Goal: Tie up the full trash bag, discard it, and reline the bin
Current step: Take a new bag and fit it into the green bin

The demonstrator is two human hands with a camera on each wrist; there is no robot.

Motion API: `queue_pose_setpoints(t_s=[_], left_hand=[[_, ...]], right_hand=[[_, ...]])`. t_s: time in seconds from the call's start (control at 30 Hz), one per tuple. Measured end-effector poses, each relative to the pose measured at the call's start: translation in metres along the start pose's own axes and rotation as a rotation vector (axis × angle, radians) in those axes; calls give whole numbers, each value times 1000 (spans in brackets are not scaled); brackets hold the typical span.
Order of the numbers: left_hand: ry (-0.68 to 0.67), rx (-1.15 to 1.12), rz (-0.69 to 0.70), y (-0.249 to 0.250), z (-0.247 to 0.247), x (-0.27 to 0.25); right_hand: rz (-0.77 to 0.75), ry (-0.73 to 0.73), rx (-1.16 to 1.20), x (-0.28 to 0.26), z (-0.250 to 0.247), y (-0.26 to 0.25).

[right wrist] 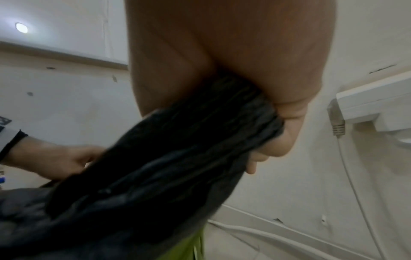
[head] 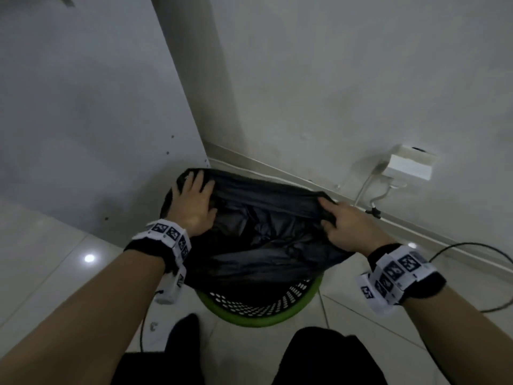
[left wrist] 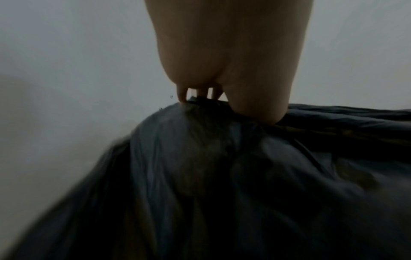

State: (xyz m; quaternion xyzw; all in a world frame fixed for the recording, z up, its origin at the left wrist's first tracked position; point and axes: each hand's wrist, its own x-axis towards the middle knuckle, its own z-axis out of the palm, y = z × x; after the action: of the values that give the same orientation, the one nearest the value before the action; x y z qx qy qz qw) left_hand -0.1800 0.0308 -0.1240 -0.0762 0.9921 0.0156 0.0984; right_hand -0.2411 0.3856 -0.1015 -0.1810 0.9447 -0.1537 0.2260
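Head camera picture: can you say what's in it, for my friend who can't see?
Two hands stretch a black trash bag over a green bin on a tiled floor. The right hand grips the bag's bunched edge, while the left hand rests with fingers spread on the bag's far left side. A white wall box with cables sits behind.

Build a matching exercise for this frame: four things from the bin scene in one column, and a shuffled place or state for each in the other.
Things:
1. Left hand
2. Right hand
3. Green perforated plastic bin
4. White wall-mounted box

Places or states:
A. On the wall to the right, with cables hanging from it
B. Fingers spread over the far-left edge of the crinkled black plastic trash bag
C. On the tiled floor, under the bag
D. Gripping a gathered bunch of the bag's right edge

Pairs: 1-B, 2-D, 3-C, 4-A
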Motion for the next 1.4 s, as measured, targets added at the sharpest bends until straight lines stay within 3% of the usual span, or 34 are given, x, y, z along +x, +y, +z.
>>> queue_pose_setpoints(t_s=[0.1, 0.17, 0.23, 0.3, 0.37, 0.43, 0.47, 0.53, 0.57, 0.67, 0.73, 0.8, 0.9, 0.97, 1.03, 1.1, 1.2, 1.27, 1.33, 1.4], left_hand=[[136, -44, 50, -16, -11, 26], [188, -243, 129, -23, -16, 41], [153, -628, 219, -25, -19, 41], [33, -783, 346, -25, -19, 34], [-109, -576, 453, -29, -13, 32], [-27, -292, 527, -32, -9, 35], [24, -301, 529, -36, -12, 38], [22, -536, 460, -41, -23, 39], [-43, -675, 420, -43, -30, 37], [-479, -984, 336, -44, -47, 34], [-641, -1184, 150, -46, -46, 37], [-640, -1320, -16, -46, -38, 47], [-414, -1384, -51, -39, -18, 71], [-241, -1151, -81, -33, -3, 90], [-134, -725, -69, -35, 15, 112], [-203, -418, -77, -40, 26, 125], [-465, -282, -120, -50, 32, 118], [-572, -427, -142, -55, 27, 93], [-658, -794, -269, -57, 14, 56], [-723, -1109, -337, -57, -2, 15]], right_hand=[[16, 50, -20, 21, 9, 11], [-47, 111, -65, 20, 14, 16], [-167, 192, 12, 2, 17, 18], [-236, 284, 230, -23, 20, 17], [-204, 260, 478, -44, 17, 8], [-111, 174, 737, -55, 12, 2], [-72, 171, 830, -54, 11, 3], [-19, 234, 874, -50, 9, 11], [-7, 265, 830, -47, 11, 17], [-12, 267, 566, -36, 19, 31], [-59, 234, 373, -26, 22, 36], [-85, 176, 294, -13, 23, 39], [-76, 116, 221, 11, 21, 36], [-81, 109, 150, 29, 19, 32], [-28, 49, 167, 46, 17, 30], [64, -104, 246, 60, 22, 35], [217, -390, 393, 58, 38, 45], [214, -393, 525, 43, 46, 51], [166, -332, 703, 23, 50, 56], [220, -287, 954, 5, 54, 60]])
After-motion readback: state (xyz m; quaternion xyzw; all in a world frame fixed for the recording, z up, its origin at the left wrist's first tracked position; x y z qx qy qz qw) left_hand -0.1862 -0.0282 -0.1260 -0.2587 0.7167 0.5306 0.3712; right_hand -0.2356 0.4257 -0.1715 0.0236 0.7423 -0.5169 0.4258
